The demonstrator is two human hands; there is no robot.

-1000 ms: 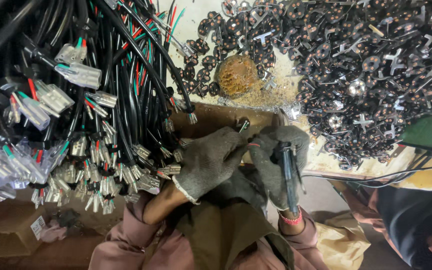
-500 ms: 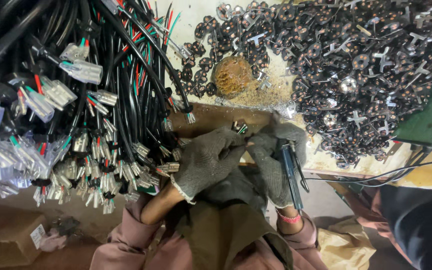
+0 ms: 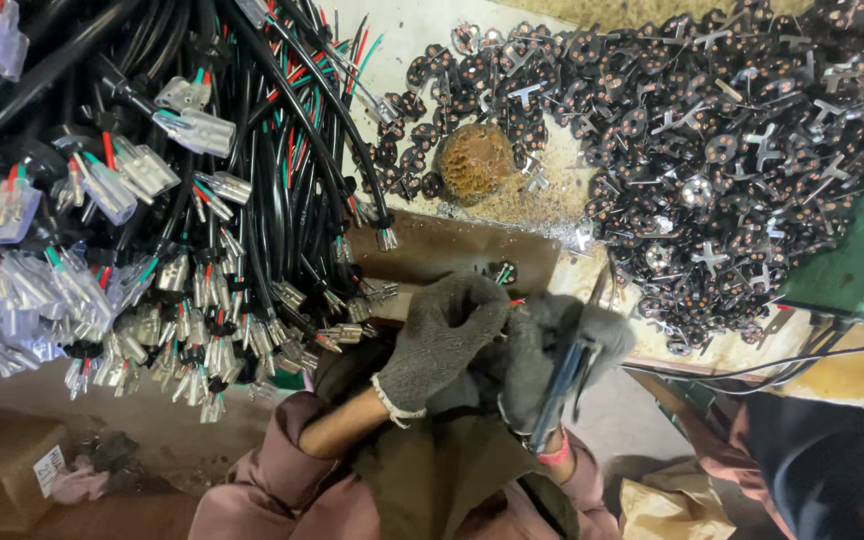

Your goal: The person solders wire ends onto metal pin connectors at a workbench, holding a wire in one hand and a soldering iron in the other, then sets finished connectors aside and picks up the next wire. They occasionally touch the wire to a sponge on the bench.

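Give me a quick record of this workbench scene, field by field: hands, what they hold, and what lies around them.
left hand: grey knit glove, pinching a small plug part with coloured wires at the bench edge
right hand: grey glove, closed round a dark-handled tool, meeting the left hand
cables: black bundle to the left, red and green wires with metal terminals at the ends
plug inserts: big dark heap with metal prongs, upper right
brown lump: round, beside the heap, on sawdust-like grit
cardboard box: bottom left

Gloved left hand point(image 3: 442, 335) and right hand point(image 3: 552, 350), gripping a dark tool point(image 3: 558, 385), meet at a small plug point(image 3: 501, 272), between the cable bundle point(image 3: 202, 200) left and the plug-insert heap point(image 3: 712, 150) far right.
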